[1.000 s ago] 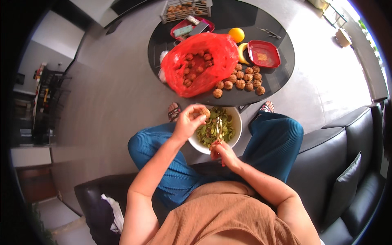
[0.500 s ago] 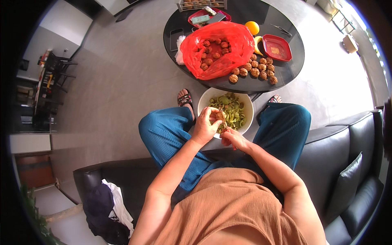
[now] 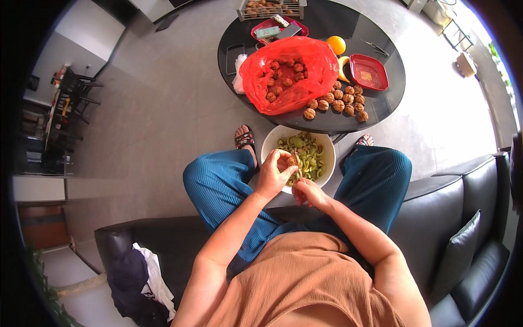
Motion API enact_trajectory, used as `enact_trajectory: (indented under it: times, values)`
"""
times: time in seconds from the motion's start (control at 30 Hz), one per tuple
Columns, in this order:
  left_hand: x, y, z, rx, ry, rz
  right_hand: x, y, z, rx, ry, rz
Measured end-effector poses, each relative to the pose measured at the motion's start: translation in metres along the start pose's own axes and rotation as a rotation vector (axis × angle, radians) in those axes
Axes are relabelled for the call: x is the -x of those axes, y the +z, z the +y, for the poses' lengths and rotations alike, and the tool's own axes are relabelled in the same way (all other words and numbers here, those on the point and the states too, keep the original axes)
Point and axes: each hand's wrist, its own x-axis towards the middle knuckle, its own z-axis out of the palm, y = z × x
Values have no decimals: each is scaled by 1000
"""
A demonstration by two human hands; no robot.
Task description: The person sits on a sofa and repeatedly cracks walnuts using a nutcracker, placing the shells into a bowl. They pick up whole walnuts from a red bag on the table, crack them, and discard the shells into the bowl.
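Over a white bowl (image 3: pixel 328 155) between my knees, both hands are close together. My left hand (image 3: pixel 273 171) is closed around a brown walnut (image 3: pixel 293 159), held up between thumb and fingers. My right hand (image 3: pixel 309 192) grips a small slim tool (image 3: pixel 298 171), whose upper end meets the walnut; its exact kind is too small to make out. Green curled husk pieces (image 3: pixel 310 158) fill much of the bowl. On the table, a red plastic bag (image 3: pixel 261 82) lies open with walnuts inside, and several loose walnuts (image 3: pixel 338 104) sit to its right.
The round black table (image 3: pixel 376 24) also carries an orange (image 3: pixel 336 44), a banana (image 3: pixel 342 68), a red tray (image 3: pixel 369 72), scissors (image 3: pixel 377 48), a phone (image 3: pixel 235 58) and a wire rack (image 3: pixel 271 11). A black sofa (image 3: pixel 436 201) surrounds me, with clothes (image 3: pixel 133 278) at left.
The whole view has shifted slightly, with the table and bowl lower in the picture. My hands keep their hold on the walnut and the tool, turned only a little.
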Motion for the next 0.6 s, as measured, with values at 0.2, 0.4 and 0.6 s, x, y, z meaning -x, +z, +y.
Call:
enact_trajectory:
  times: [0.2, 0.4, 0.6]
  values:
    - [-6, 2, -10, 208, -162, -50, 0, 2, -3, -86, -30, -48]
    - [-10, -2, -13, 264, -207, -106, -6, 2, 8, -28, -38, -9]
    - [-14, -10, -18, 379, -295, -151, -9, -5, 10, 28, -44, -119]
